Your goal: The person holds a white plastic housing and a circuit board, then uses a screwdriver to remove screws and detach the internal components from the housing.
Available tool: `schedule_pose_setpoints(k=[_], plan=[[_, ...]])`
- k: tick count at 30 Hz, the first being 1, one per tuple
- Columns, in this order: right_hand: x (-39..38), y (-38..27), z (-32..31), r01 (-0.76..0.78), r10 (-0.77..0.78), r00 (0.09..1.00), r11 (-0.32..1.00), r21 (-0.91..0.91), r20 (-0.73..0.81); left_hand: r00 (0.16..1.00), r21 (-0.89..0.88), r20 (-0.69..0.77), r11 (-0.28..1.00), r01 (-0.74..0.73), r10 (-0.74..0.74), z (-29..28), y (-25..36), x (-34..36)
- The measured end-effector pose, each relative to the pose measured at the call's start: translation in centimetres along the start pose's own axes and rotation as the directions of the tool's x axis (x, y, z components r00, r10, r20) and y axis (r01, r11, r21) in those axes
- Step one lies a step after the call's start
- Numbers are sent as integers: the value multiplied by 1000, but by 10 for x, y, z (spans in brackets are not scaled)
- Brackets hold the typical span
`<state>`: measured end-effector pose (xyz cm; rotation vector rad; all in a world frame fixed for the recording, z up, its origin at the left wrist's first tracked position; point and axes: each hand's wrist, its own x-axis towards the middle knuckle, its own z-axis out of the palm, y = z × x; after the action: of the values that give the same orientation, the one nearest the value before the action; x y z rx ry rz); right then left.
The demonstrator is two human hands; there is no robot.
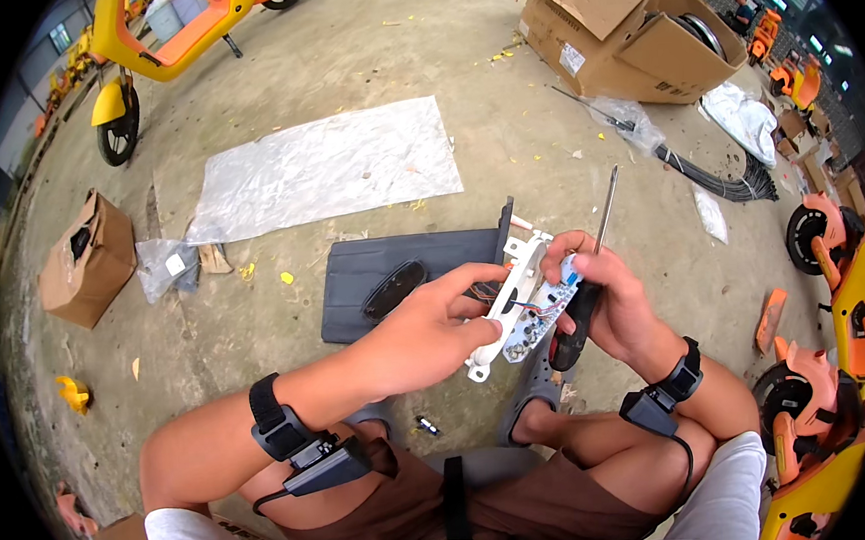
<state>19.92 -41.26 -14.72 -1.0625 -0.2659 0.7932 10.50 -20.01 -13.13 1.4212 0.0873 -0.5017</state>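
Note:
My left hand (437, 330) is closed on a white plastic housing (518, 264), with thumb and fingers on its side. My right hand (611, 308) grips a screwdriver (578, 322) with a black-red handle, its shaft pointing up and away, and also holds the upper end of a narrow circuit board (535, 325) beside the housing. Thin coloured wires run between board and housing. Beneath them a dark flat panel (352, 266) lies on the floor, with a black oval piece (394, 289) on it.
A clear plastic sheet (325, 162) lies ahead, a yellow scooter (142, 55) behind it. Cardboard boxes stand left (82, 274) and back right (639, 65), near a cable bundle (737, 183). Orange-yellow scooter bodies (857, 311) line the right. A distant person (743, 12) is at the back.

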Motion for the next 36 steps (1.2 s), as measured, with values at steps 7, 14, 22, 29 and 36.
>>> schedule_pose_setpoints(k=[7,14,22,29,36], plan=[[-3,-10,4,-16,13,1000,983,-182,-18,994,-96,-54,992,84,-90,-3,3,-1],[1,-4,1,-50,19,991,971,-232,-136,997,-102,-18,992,72,-74,0,1,-1],[-1,-5,-1,-36,19,995,983,-178,-96,995,-171,13,981,95,-94,1,5,-3],[-5,-9,0,-60,55,998,972,-226,-29,995,-158,18,982,102,-100,-2,9,-3],[-8,-16,3,-156,133,983,967,-201,-123,997,-2,-46,998,70,-70,0,10,-5]])
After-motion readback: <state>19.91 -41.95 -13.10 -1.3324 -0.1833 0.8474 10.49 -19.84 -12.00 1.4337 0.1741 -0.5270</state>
